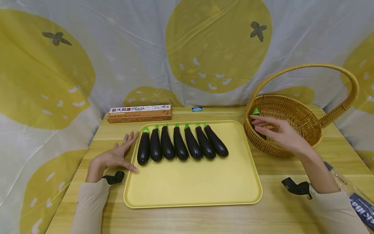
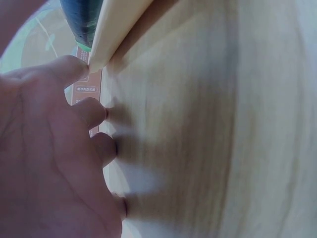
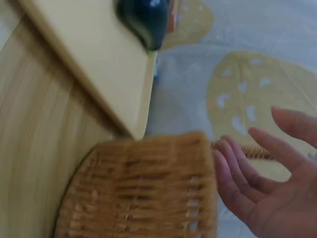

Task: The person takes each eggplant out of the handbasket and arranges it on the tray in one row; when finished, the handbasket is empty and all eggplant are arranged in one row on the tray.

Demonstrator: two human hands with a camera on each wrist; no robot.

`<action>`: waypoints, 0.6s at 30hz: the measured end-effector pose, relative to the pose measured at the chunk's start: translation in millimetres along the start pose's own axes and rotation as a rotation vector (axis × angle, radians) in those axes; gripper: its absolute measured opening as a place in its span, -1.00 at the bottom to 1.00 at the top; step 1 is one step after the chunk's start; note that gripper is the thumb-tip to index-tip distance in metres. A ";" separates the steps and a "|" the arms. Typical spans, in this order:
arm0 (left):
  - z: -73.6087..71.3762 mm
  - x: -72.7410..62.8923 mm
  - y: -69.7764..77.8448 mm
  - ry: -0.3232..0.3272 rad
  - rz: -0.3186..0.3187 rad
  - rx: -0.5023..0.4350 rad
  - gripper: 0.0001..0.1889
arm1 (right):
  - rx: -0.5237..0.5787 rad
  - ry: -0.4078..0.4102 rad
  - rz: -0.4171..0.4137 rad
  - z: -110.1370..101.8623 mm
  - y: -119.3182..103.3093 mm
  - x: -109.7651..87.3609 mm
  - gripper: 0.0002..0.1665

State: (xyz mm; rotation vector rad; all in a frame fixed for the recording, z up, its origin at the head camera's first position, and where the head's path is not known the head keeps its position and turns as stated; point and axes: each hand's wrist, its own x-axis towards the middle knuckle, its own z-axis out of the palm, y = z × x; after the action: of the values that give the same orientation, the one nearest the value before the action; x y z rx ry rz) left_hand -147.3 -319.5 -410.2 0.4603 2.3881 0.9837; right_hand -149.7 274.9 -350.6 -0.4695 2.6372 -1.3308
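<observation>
Several dark purple eggplants (image 1: 180,146) with green stems lie side by side in a row on the yellow tray (image 1: 190,185). My left hand (image 1: 115,158) rests at the tray's left rim, thumb on the edge, the other fingers spread on the table beside it. At the right stands a wicker basket (image 1: 301,126) with a tall arched handle. Inside its left wall is another eggplant (image 1: 255,111), partly hidden by my right hand (image 1: 281,133). That hand hovers over the basket, fingers loosely extended; in the right wrist view nothing lies between the fingers (image 3: 272,148).
A pasta box (image 1: 139,114) lies behind the tray's left part, and a small blue packet (image 1: 197,109) sits behind its middle. A plastic package with blue print (image 1: 360,206) lies at the right front. A patterned curtain (image 1: 131,48) hangs along the back.
</observation>
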 end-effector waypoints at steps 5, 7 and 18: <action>-0.2 -0.1 0.4 0.000 0.000 0.002 0.53 | -0.037 0.058 0.138 -13.5 22.4 0.0 -0.30; -0.3 0.0 0.7 0.000 0.001 0.003 0.53 | -0.056 0.050 0.194 -15.4 30.0 1.8 -0.25; -0.4 -0.2 0.8 0.002 0.002 0.009 0.53 | -0.051 -0.087 0.284 -10.3 47.9 12.9 -0.11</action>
State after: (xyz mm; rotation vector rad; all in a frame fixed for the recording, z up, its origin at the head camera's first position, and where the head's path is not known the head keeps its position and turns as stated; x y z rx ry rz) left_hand -147.2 -319.3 -409.4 0.4650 2.3951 0.9751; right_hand -174.6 305.0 -382.9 -0.1461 2.5542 -1.1322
